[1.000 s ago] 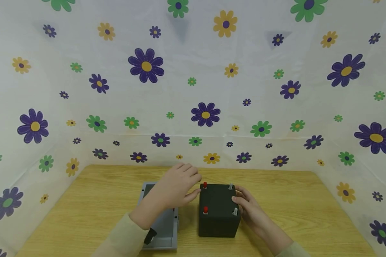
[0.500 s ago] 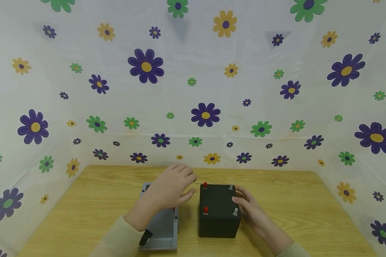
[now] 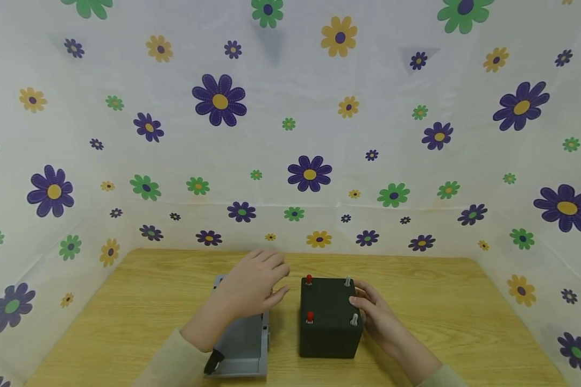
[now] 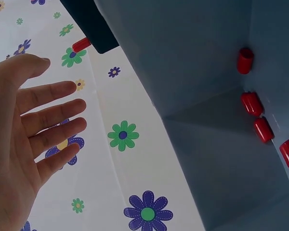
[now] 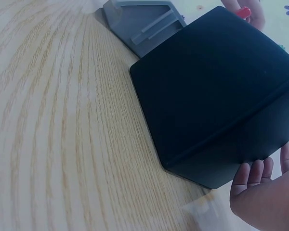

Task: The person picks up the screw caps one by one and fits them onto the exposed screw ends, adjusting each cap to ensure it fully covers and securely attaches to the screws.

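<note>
A black box [image 3: 329,341] stands on the table with a switch-like metal post near each top corner. The two left posts carry red caps [image 3: 310,317]; the two right posts [image 3: 354,319] show bare metal. My right hand [image 3: 382,322] holds the box at its right side, thumb over the top edge and fingers along the side. To the left, my left hand [image 3: 254,285] hovers over a grey tray [image 3: 242,368], fingers spread and nothing in them. Several loose red caps [image 4: 252,103] lie inside the tray in the left wrist view.
The wooden table [image 3: 455,312] runs back to a white flowered sheet [image 3: 281,140] that encloses it behind and at both sides. A narrow strip of table separates the tray from the box. A black strap [image 3: 214,362] sits at the left wrist.
My left hand has drawn away from the box's far left red cap and moved left over the tray. The right hand and the box have stayed in place.
</note>
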Motion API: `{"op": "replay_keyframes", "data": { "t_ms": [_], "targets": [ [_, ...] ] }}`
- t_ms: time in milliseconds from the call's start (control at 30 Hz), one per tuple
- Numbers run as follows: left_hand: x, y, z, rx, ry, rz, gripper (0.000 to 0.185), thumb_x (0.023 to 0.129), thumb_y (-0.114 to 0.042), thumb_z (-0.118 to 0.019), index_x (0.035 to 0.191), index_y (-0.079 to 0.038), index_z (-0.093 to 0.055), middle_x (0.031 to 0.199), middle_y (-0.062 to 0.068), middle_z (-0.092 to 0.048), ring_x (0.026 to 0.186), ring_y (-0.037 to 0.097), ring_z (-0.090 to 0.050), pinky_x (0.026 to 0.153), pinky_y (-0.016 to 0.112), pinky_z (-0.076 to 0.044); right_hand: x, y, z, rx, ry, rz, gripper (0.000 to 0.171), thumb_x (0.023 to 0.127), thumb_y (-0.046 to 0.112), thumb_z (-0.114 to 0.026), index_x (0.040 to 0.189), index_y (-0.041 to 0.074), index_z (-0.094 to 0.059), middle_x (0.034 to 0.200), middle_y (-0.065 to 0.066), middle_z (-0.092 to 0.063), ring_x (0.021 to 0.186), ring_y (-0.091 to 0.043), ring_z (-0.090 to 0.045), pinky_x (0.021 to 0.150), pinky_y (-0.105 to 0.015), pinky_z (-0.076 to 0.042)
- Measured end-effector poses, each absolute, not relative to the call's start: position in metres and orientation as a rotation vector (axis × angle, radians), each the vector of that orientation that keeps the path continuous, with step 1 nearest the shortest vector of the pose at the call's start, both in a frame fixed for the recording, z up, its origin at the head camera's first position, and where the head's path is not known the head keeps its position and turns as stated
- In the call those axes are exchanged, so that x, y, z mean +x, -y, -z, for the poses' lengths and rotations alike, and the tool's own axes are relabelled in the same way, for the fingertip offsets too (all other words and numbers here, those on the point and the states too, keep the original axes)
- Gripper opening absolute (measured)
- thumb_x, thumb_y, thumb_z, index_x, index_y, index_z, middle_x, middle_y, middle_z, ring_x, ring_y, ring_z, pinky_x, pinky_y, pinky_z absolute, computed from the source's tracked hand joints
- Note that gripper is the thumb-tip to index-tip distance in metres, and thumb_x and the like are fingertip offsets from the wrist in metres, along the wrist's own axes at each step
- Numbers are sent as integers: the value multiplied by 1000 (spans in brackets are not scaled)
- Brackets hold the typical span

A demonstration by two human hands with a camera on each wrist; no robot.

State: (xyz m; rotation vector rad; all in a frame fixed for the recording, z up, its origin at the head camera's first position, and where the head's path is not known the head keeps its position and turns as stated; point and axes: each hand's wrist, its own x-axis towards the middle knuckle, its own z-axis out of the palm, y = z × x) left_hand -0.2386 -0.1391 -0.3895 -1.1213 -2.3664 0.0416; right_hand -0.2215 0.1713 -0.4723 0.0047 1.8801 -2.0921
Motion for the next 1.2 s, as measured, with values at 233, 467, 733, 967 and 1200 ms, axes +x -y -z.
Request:
{"op": "replay_keyframes", "data": {
  "t_ms": [233, 467, 733, 967, 1200],
  "targets": [
    [-238, 144, 390, -1114, 2375, -58, 25, 96, -36, -74, 111, -16, -75, 110, -1, -73, 110, 20, -68, 103, 40, -58, -223, -171, 472, 5, -1875, 2099, 59, 105, 20, -58, 157, 10, -34, 152, -12, -39, 117, -13, -54, 97, -23, -49],
    [-241, 148, 392, -1112, 2376, -51, 26, 95, -36, -75, 111, -15, -74, 110, -1, -73, 111, 20, -68, 105, 41, -57, -223, -171, 473, 7, -1866, 2123, 55, 104, 18, -58, 154, 10, -37, 145, -8, -43, 116, -13, -55, 97, -23, -50],
    [-241, 153, 396, -1106, 2370, -32, 24, 94, -35, -77, 107, -15, -74, 107, -1, -73, 110, 21, -69, 104, 41, -57, -223, -172, 472, 22, -1871, 2112, 56, 104, 19, -58, 155, 11, -36, 150, -10, -40, 117, -13, -54, 97, -23, -49],
    [-239, 160, 400, -1086, 2401, 3, 22, 95, -35, -74, 105, -15, -73, 106, 0, -73, 105, 20, -69, 99, 41, -58, -222, -172, 474, 19, -1875, 2120, 57, 104, 18, -58, 156, 10, -36, 151, -11, -40, 116, -13, -54, 96, -24, -49],
    [-234, 166, 405, -1047, 2475, 31, 21, 96, -32, -74, 106, -14, -74, 109, 1, -72, 107, 20, -68, 102, 43, -58, -222, -172, 474, 4, -1869, 2102, 57, 105, 19, -58, 156, 11, -34, 153, -12, -38, 118, -13, -54, 97, -23, -48]
  ]
}}
